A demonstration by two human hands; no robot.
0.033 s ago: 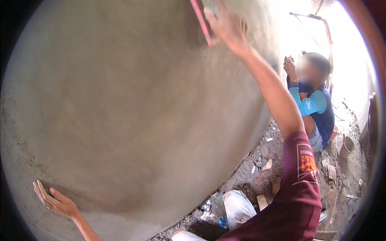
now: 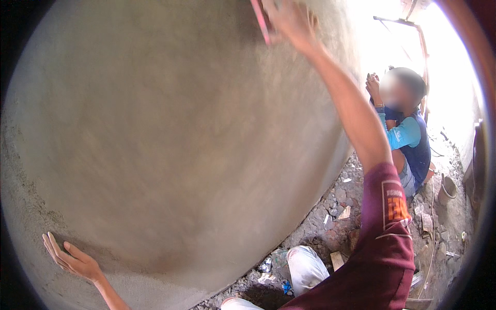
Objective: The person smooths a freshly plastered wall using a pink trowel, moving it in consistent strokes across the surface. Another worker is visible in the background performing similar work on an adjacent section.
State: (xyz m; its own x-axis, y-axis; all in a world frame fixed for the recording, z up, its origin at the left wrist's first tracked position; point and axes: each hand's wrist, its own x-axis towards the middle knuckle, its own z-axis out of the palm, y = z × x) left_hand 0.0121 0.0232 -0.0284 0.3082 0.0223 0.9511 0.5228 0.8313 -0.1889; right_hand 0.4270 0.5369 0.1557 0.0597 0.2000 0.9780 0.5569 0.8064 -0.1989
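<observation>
A broad grey plastered wall (image 2: 170,144) fills most of the view. High up on it, my right hand (image 2: 293,23) is closed round a plastering float (image 2: 261,21) with a pink edge, held at the wall's surface. The hand is a little blurred, and the float's upper part runs out of the picture. Low on the left, my left hand (image 2: 72,258) is stretched out with its fingers extended and the thumb apart, at the wall beside a rougher patch. It holds nothing.
To the right, a person (image 2: 408,129) in a blue top squats near the wall with hands raised. Behind them stands a grey bucket (image 2: 447,190). Rubble (image 2: 336,212), wood scraps and litter lie along the wall's foot, and a thin cord (image 2: 432,243) crosses the ground.
My right hand and the float have moved slightly upward along the wall. My left hand stays in place.
</observation>
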